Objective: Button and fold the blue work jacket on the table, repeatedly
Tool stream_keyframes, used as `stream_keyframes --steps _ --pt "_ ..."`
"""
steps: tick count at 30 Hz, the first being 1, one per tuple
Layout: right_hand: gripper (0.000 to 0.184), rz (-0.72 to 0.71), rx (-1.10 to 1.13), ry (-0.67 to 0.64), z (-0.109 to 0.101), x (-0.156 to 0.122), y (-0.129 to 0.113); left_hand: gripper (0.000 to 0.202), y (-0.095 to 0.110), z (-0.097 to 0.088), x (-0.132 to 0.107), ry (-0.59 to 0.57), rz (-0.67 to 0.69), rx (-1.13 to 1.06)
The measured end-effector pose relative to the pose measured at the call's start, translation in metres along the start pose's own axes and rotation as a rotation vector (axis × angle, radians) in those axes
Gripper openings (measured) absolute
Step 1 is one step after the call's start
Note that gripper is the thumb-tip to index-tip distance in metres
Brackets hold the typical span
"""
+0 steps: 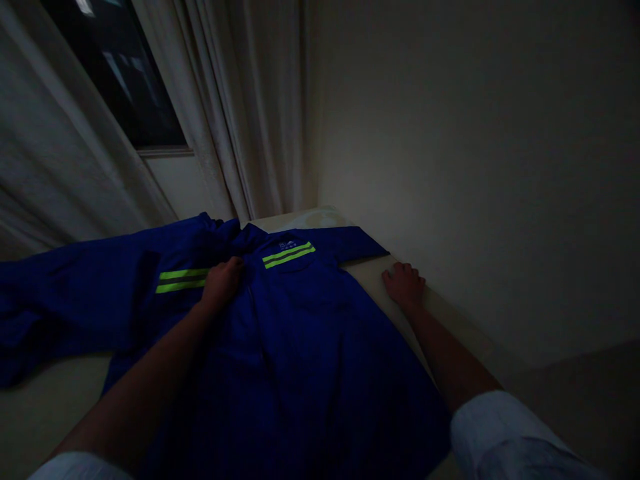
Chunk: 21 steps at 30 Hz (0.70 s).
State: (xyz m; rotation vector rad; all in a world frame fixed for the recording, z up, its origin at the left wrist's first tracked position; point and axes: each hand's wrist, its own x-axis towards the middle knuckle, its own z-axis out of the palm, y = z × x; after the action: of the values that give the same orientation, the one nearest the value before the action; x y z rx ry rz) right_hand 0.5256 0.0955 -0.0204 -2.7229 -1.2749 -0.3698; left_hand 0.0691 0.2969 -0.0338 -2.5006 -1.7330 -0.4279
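Note:
A blue work jacket (310, 333) with lime-yellow striped bands across the chest lies spread, front up, on a pale flat surface. My left hand (223, 283) is closed at the jacket's front, beside the left striped band, with cloth at its fingers. One sleeve stretches far to the left in folds; the other, short in view, points right toward the wall. Beyond the jacket's right side, my right hand (405, 285) rests on the pale surface (370, 277), just past the sleeve end. Its thumb stands apart from the loosely bent fingers, and it holds nothing visible.
Long light curtains (250, 113) hang behind the surface, parted around a dark window (135, 73). A plain wall (465, 153) runs close along the right side. The room is dim.

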Motion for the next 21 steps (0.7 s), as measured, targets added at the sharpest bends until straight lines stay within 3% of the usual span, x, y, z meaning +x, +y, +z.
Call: stream_keyframes --steps 5,9,16,21 --pt "0.042 -0.001 0.005 0.024 0.001 0.0 0.001 0.034 0.007 -0.017 -0.003 -0.149 0.056 0.021" --pt "0.042 -0.007 0.02 0.017 0.0 -0.002 0.001 0.03 0.018 -0.032 -0.017 -0.104 0.144 0.019" --pt "0.045 -0.006 0.043 0.015 -0.002 -0.003 0.001 0.027 0.036 -0.042 -0.062 -0.075 0.183 -0.095" --pt "0.047 -0.013 0.077 0.008 -0.001 -0.003 0.002 0.022 0.051 -0.057 -0.109 -0.08 0.204 -0.202"
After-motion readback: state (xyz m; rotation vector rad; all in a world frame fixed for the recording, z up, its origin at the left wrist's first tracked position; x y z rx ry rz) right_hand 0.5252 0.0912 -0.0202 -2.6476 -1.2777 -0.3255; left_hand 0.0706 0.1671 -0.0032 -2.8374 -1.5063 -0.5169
